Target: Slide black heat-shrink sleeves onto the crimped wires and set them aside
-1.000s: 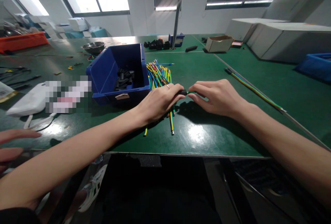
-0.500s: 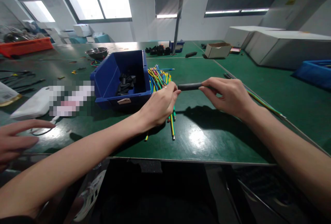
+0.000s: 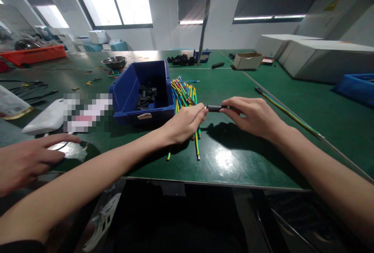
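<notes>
Above the green table, a short black tube (image 3: 214, 108) lies level between my two hands. My right hand (image 3: 251, 115) grips its right part between thumb and fingers. At its left end, my left hand (image 3: 187, 122) is closed, with a small pale tip showing by the fingertips; what else it pinches is hidden. Behind and under my left hand lies a bundle of yellow-green and blue wires (image 3: 187, 91) with metal ends. A blue bin (image 3: 125, 115) left of the bundle contains several black tubes (image 3: 146, 96).
Another person's hand (image 3: 32, 159) reaches in at left, near a blurred pink item (image 3: 87, 116) and a white device (image 3: 48, 116). A cable (image 3: 288, 109) lies at right. Farther back are a metal bowl (image 3: 114, 62), a cardboard box (image 3: 247, 61) and a metal pole (image 3: 205, 19).
My hands have come closer together, and less of the black tube shows between them. The other person's hand has moved right. The view has shifted slightly.
</notes>
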